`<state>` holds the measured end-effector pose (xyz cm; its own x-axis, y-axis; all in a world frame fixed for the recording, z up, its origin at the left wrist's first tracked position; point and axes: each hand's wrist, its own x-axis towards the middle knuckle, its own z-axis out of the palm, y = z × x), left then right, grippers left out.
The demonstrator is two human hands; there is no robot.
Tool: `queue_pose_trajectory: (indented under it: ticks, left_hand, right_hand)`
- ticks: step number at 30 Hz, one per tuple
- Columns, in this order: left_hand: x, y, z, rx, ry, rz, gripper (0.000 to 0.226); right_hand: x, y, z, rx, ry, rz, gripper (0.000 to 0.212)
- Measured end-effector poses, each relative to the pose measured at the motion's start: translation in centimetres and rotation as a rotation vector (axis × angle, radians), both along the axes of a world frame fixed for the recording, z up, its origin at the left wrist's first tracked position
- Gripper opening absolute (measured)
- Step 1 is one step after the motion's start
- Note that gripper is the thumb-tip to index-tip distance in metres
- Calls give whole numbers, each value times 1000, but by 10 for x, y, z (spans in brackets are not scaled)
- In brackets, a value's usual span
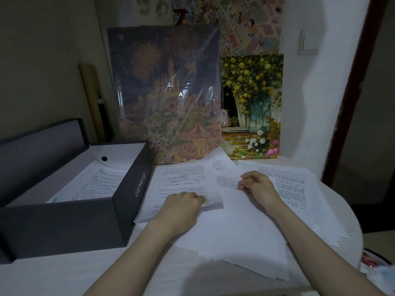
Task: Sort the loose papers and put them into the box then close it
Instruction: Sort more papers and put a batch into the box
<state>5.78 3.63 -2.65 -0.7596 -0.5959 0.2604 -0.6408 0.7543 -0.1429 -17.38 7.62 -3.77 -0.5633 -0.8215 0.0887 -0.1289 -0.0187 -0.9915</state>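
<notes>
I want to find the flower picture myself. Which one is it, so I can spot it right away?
Look at the back of the white table, where two pictures lean on the wall. The flower painting is the smaller one on the right, beside the big dark picture wrapped in shiny plastic. Only it has bright yellow blossoms around a blue-green shutter above a brick wall, with no wrapping.

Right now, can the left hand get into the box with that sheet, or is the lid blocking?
Probably yes. The box is open beside the left hand, its lid tipped back on the far side. Nothing stands between them, and the grip is already on the printed sheet.
</notes>
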Motion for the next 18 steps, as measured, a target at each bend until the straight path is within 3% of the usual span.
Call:
queue_pose_trajectory:
  ticks: [2,4,6,14,18]
  left_hand:
    - [4,-7,0,-30,158,20,42]
    - [9,-14,6,-102,367,-89,46]
    - [13,-18,13,-192,465,-220,46]
    - [16,-13,20,-291,744,-460,43]
    - [17,-11,24,-292,819,-556,10]
  right_hand:
    - [-2,1,3,-28,-93,4,20]
    - [-2,3,6,-42,-199,19,15]
    - [-3,6,9,-52,-304,49,15]
    - [-17,14,18,-186,-701,115,55]
    - [-20,20,16,-142,-639,85,39]
